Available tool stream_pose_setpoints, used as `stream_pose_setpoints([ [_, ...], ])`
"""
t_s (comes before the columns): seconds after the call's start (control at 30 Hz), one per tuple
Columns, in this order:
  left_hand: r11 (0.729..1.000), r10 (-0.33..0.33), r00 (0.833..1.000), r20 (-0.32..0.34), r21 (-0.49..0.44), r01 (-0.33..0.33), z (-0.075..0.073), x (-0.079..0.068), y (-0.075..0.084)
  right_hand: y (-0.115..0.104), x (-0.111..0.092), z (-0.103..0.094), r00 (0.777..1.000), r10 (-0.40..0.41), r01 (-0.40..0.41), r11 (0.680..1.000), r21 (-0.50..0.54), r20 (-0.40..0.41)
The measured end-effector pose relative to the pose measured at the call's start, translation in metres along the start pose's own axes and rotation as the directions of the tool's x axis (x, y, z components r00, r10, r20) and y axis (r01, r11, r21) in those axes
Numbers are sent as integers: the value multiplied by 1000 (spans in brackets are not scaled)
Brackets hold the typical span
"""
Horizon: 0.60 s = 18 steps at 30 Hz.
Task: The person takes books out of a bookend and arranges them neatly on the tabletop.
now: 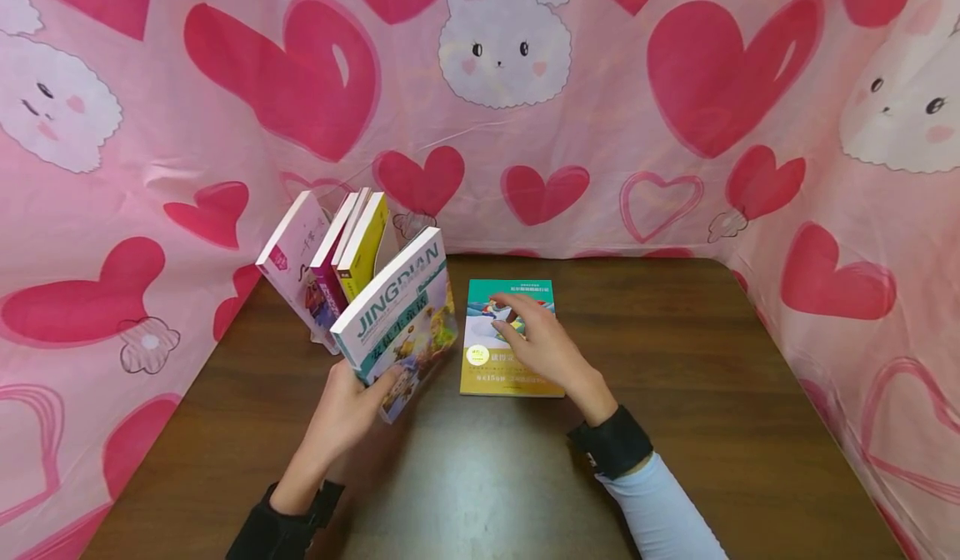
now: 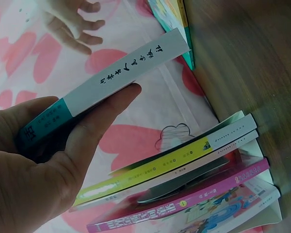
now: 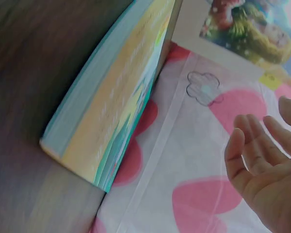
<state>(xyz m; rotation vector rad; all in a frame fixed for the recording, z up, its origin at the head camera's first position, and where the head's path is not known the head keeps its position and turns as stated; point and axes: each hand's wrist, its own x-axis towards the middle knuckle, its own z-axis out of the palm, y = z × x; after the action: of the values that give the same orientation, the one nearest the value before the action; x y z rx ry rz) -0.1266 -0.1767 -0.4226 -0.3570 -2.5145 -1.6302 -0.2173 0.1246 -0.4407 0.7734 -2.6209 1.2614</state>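
Note:
A white-and-teal book with "JINGDIAN" on its cover (image 1: 408, 314) is gripped near its lower corner by my left hand (image 1: 348, 414), thumb on the front cover. In the left wrist view the book's spine (image 2: 121, 73) runs between thumb and fingers. My right hand (image 1: 543, 343) hovers over a green-and-yellow book (image 1: 498, 377) lying on the table, fingers loosely bent with nothing between them. In the right wrist view that hand (image 3: 266, 160) appears apart from the green-and-yellow book (image 3: 121, 107).
Left of the held book, several books stand upright, among them a yellow one (image 1: 363, 247), a magenta one (image 1: 327, 281) and a pink one (image 1: 296, 264). They rest on a brown wooden table (image 1: 675, 427). A pink heart-patterned cloth (image 1: 600, 143) hangs behind and at both sides.

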Motion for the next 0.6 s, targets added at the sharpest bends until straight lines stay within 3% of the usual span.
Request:
stream_pose_setpoints([
  [0.2, 1000, 23, 999, 25, -22, -22, 1, 4, 0, -5, 3, 12, 999, -37, 37, 999, 27, 2],
  [0.6, 999, 28, 998, 50, -37, -26, 5, 11, 0, -14, 5, 25, 1000, 7, -7, 998, 56, 13],
])
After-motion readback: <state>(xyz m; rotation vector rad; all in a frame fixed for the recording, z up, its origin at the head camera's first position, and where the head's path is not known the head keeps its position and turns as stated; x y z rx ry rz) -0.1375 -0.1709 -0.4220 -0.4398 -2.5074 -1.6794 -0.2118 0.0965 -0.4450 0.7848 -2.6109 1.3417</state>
